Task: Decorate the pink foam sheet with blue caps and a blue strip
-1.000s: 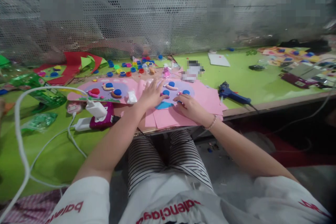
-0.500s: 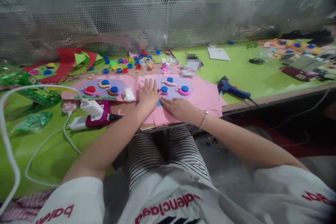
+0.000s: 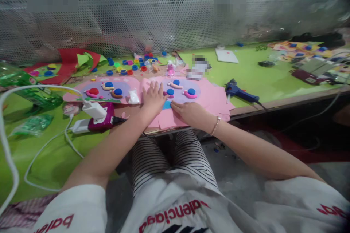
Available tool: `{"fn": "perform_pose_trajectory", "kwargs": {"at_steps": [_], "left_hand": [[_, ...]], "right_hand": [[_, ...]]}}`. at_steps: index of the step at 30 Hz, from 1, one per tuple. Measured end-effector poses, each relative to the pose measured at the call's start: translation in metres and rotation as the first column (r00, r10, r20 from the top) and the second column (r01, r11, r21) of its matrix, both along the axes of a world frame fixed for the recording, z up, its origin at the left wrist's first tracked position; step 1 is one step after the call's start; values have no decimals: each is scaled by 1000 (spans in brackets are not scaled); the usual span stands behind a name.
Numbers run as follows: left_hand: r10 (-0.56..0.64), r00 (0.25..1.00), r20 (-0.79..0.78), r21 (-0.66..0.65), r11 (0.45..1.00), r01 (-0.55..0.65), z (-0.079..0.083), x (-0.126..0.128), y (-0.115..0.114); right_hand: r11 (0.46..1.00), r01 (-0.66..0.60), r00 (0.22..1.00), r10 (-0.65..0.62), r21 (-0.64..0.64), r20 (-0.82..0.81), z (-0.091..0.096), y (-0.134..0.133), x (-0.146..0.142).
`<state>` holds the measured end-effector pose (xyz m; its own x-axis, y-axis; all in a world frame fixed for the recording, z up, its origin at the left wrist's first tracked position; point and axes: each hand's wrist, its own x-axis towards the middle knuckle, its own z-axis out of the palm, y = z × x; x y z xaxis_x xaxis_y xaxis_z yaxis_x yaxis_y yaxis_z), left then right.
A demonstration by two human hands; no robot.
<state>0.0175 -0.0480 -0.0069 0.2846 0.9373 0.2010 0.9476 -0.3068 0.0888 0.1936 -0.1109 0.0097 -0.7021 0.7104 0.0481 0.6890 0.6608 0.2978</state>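
My left hand (image 3: 152, 98) lies flat with fingers spread on a pink craft sheet (image 3: 213, 98) at the table's front edge. My right hand (image 3: 190, 112) rests palm down beside it, fingers stretched toward a small blue piece (image 3: 167, 105) on the sheet. The sheet carries a lilac panel (image 3: 180, 91) with snail shapes made of blue bottle caps (image 3: 191, 91). A second, similar pink picture (image 3: 106, 91) lies just to the left.
A blue glue gun (image 3: 240, 94) lies right of the sheet. White chargers and cables (image 3: 93, 111) with a magenta device sit at left, beside green plastic bottles (image 3: 30, 93). Loose coloured caps (image 3: 133, 67) lie behind. A perforated metal screen (image 3: 164, 11) backs the green table (image 3: 254, 76).
My right hand slid left from the blue caps to the sheet's lower middle, beside the small blue piece. My left hand stayed flat and shifted slightly left.
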Motion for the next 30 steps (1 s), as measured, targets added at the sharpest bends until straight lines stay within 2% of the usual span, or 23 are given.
{"fn": "perform_pose_trajectory", "kwargs": {"at_steps": [3,6,13,16,20,24,27,30], "left_hand": [[38,991,-129,-46,998,-45,9,2,-5],[48,985,-167,-65,996,-60,13,4,-6],[60,985,-160,-51,996,-69,12,3,-4],[65,987,-144,-52,996,-73,9,1,-3],[59,995,-84,-122,990,-69,0,-4,5],[55,998,-25,-225,973,-59,-7,-10,17],[38,998,-44,-273,961,-48,-8,-14,22],[-57,992,-110,-261,965,26,-8,-17,21]], "right_hand": [[1000,9,1000,-9,-18,26,6,-4,3],[999,26,999,-25,-30,20,7,-8,7],[998,58,998,-58,-3,37,9,-15,7],[997,77,994,-74,-27,78,20,-15,7],[988,115,989,-104,-106,108,33,-6,5],[998,25,999,-28,-65,-45,23,2,-13],[997,-23,999,19,-79,-43,8,2,-25],[997,-10,1000,8,-76,-19,2,-1,-27]]}}
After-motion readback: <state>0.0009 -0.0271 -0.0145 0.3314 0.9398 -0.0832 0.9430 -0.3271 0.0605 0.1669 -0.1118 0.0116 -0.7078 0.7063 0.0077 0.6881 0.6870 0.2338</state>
